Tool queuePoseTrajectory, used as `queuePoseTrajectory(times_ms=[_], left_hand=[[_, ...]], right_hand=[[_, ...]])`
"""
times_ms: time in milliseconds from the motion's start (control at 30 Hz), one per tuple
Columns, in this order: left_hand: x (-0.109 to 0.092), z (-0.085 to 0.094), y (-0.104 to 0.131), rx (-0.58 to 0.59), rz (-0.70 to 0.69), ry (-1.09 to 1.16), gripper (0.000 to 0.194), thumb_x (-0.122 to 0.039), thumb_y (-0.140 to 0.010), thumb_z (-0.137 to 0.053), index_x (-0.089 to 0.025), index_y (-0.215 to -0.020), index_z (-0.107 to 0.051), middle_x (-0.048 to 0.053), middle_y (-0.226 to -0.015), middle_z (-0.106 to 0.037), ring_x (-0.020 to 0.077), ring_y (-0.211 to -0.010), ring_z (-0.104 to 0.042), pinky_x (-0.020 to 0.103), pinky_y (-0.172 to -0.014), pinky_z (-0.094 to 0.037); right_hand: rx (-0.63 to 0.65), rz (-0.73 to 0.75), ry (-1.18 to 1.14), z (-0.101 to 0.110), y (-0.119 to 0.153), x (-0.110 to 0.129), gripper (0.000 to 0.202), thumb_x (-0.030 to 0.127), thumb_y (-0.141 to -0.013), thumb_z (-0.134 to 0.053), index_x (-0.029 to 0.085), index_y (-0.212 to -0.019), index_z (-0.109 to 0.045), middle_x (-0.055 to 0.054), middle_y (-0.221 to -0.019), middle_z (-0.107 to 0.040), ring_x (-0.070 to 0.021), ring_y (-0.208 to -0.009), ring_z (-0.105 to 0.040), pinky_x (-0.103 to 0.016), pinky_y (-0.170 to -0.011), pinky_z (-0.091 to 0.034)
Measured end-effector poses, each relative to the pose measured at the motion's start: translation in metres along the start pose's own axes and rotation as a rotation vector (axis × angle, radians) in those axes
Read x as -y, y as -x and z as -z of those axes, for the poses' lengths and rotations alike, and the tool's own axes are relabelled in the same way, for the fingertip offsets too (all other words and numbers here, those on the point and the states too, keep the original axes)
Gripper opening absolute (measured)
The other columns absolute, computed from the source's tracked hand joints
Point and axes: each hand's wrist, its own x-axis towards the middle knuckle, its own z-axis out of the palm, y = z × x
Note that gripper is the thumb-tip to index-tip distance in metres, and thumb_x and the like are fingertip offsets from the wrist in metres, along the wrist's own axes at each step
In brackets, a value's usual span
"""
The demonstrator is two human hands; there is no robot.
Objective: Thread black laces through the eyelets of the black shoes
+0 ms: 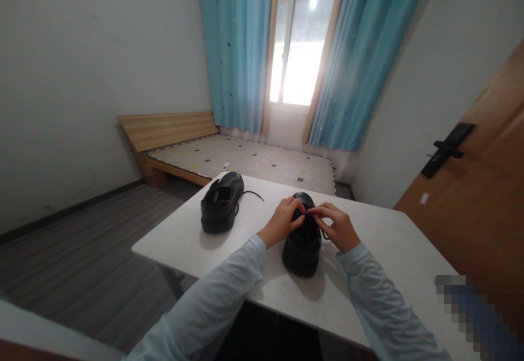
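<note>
Light blue sleeves [213, 290] reach in from the bottom of the frame over a white table [176, 241], leading to two bare hands at a black shoe right of centre. That shoe [302, 252] stands on the table with its heel toward the camera. The left hand [283, 220] is at the left side of its lacing, thumb and fingers bent close together; the right hand [336, 225] is at the other side, fingertips pinched narrow near the lace. Whether either pinches the lace itself is too small to tell. A dark loop of lace [325, 235] shows below the right hand. Left of centre, well apart from the hands, another black shoe [218, 211] stands on the table, its loose lace end [254, 193] trailing right. Beyond the table lies a bed [262, 156], with blue curtains [241, 49] at top centre.
</note>
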Motion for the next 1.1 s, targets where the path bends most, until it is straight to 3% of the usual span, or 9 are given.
queuePoseTrajectory(times_ms=[67,167,400,567,733,900,1100], left_hand=[[0.001,0.000,0.000,-0.001,-0.012,-0.009,0.009,-0.016,-0.076,-0.054,-0.019,-0.084,-0.053,0.003,-0.091,-0.054,0.0189,-0.093,-0.048,0.032,-0.085,-0.039],[0.003,-0.001,0.000,-0.005,-0.021,-0.024,0.010,-0.016,-0.075,-0.055,-0.019,-0.084,-0.054,0.003,-0.091,-0.055,0.0189,-0.094,-0.048,0.032,-0.085,-0.039],[0.002,0.001,0.001,-0.061,-0.063,-0.052,0.021,-0.025,-0.073,-0.065,-0.021,-0.094,-0.059,0.004,-0.097,-0.056,0.0201,-0.097,-0.049,0.033,-0.087,-0.040],[0.002,-0.002,0.002,-0.166,-0.107,-0.092,0.017,-0.027,-0.071,-0.068,-0.022,-0.087,-0.063,0.005,-0.096,-0.056,0.0211,-0.099,-0.048,0.036,-0.090,-0.040],[0.002,-0.003,0.003,-0.165,-0.118,-0.094,0.009,-0.025,-0.073,-0.066,-0.020,-0.080,-0.062,0.004,-0.091,-0.057,0.0204,-0.097,-0.048,0.035,-0.088,-0.040],[0.002,-0.003,0.003,-0.154,-0.087,-0.095,0.017,-0.025,-0.071,-0.068,-0.020,-0.087,-0.062,0.004,-0.090,-0.058,0.0210,-0.095,-0.048,0.036,-0.087,-0.040],[0.003,-0.004,0.002,-0.136,-0.088,-0.084,0.011,-0.019,-0.072,-0.065,-0.020,-0.083,-0.062,0.004,-0.089,-0.058,0.0201,-0.095,-0.048,0.034,-0.088,-0.039]], right_hand=[[-0.017,0.062,0.091,0.000,0.000,0.001,0.014,0.019,-0.076,-0.054,0.021,-0.081,-0.067,-0.005,-0.077,-0.060,-0.0194,-0.075,-0.058,-0.035,-0.070,-0.048],[-0.047,0.041,0.111,-0.001,0.000,0.001,0.009,0.016,-0.072,-0.055,0.020,-0.075,-0.062,-0.003,-0.072,-0.058,-0.0178,-0.069,-0.056,-0.034,-0.066,-0.048],[-0.020,-0.105,-0.146,-0.001,-0.001,0.001,0.004,0.017,-0.074,-0.055,0.020,-0.075,-0.058,-0.002,-0.077,-0.060,-0.0167,-0.076,-0.057,-0.033,-0.069,-0.050],[-0.019,-0.183,-0.253,-0.001,0.000,0.000,0.004,0.021,-0.074,-0.059,0.019,-0.078,-0.058,-0.002,-0.080,-0.061,-0.0170,-0.078,-0.058,-0.032,-0.071,-0.048],[-0.030,-0.223,-0.344,-0.001,0.000,-0.004,0.009,0.027,-0.075,-0.062,0.019,-0.078,-0.058,-0.003,-0.080,-0.061,-0.0169,-0.078,-0.058,-0.030,-0.068,-0.047],[-0.067,-0.265,-0.467,-0.001,-0.001,-0.008,0.017,0.035,-0.074,-0.064,0.019,-0.079,-0.058,-0.003,-0.079,-0.061,-0.0159,-0.074,-0.057,-0.029,-0.065,-0.047],[-0.148,-0.294,-0.535,-0.003,-0.001,-0.009,0.019,0.036,-0.073,-0.065,0.019,-0.079,-0.057,-0.003,-0.080,-0.062,-0.0144,-0.072,-0.058,-0.030,-0.066,-0.049]])
